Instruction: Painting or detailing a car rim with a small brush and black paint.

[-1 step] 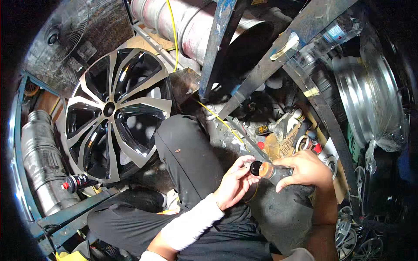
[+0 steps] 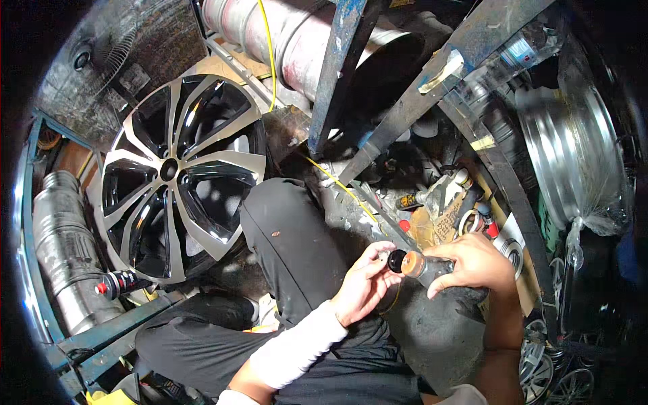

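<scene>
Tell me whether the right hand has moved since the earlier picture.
No: the right hand shows no visible shift against the large spoked wheel.

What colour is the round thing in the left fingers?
The round thing is black, in the head view.

The left hand (image 2: 364,285) holds a round black piece (image 2: 396,260); the right hand (image 2: 476,262), an orange-ended container (image 2: 416,264); a spoked wheel (image 2: 169,169) lies left.
</scene>
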A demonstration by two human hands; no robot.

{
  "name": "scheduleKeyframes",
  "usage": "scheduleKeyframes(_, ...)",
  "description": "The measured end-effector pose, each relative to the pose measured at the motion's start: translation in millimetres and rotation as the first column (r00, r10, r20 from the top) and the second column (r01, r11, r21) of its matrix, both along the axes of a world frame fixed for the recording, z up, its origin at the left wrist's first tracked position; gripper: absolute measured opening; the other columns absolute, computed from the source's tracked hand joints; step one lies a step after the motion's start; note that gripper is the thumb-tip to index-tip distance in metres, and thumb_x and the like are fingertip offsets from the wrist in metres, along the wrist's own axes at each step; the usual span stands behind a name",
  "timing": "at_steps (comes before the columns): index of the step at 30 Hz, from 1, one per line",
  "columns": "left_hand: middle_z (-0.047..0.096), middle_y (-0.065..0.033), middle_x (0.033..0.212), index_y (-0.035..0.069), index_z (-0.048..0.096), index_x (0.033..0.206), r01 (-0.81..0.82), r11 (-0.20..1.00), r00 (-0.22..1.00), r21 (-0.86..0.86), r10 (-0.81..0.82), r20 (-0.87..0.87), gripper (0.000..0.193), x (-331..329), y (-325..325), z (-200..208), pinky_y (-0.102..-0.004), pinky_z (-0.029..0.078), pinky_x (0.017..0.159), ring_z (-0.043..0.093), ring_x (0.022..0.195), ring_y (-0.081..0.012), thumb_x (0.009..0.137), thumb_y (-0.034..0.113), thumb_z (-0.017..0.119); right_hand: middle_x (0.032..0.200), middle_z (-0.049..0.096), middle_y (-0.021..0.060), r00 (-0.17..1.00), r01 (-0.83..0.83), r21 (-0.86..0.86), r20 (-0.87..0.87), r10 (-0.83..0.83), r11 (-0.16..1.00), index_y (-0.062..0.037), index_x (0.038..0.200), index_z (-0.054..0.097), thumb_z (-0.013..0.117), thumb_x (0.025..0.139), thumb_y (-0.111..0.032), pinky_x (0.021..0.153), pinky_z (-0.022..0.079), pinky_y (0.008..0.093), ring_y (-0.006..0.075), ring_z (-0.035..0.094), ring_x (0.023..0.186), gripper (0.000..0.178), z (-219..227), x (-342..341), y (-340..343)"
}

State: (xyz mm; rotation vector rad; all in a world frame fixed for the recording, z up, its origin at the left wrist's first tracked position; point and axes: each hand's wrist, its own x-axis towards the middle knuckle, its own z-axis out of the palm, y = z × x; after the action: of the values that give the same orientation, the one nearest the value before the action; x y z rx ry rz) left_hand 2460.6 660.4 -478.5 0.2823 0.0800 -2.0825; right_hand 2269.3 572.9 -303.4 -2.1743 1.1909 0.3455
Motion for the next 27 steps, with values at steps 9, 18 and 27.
scheduleKeyframes(9, 0.062, -0.0092, 0.119, 0.009, 0.051, 0.128, 0.001, 1.000, 0.999, -0.023, 0.000, 0.037, 0.026, 0, 0, 1, -0.0334, 0.055, 0.087, 0.064, 0.096, -0.0196, 0.104, 0.016, 0.050, 0.055, 0.061, 0.0129, 0.998, -0.022, -0.057, 0.056, 0.025, 0.998, -0.0113, 0.111, 0.075, 0.085, 0.060, -0.062, 0.055, 0.049, 0.0378, 0.0296, 0.064, 0.053, 0.072, -7, -4, 2)
scheduleKeyframes(18, 0.058, -0.0096, 0.126, 0.009, 0.050, 0.130, 0.016, 1.000, 1.000, -0.018, -0.015, 0.012, 0.027, 1, 0, 0, -0.0340, 0.055, 0.088, 0.064, 0.095, -0.0210, 0.104, 0.015, 0.050, 0.057, 0.062, 0.0137, 1.000, -0.001, 0.014, -0.020, 0.001, 1.000, -0.0090, 0.111, 0.075, 0.085, 0.060, -0.063, 0.056, 0.050, 0.0375, 0.0292, 0.065, 0.054, 0.075, 0, 2, 0)
scheduleKeyframes(27, 0.057, -0.0111, 0.128, 0.009, 0.050, 0.131, -0.019, 1.000, 0.998, 0.002, 0.020, -0.054, 0.030, 2, 0, 1, -0.0362, 0.055, 0.090, 0.065, 0.098, -0.0243, 0.103, 0.016, 0.052, 0.088, 0.074, 0.0164, 0.993, 0.079, 0.038, 0.081, -0.081, 0.996, -0.0041, 0.114, 0.072, 0.094, 0.057, -0.046, 0.069, 0.053, 0.0325, 0.0249, 0.072, 0.077, 0.073, -23, -10, 2)
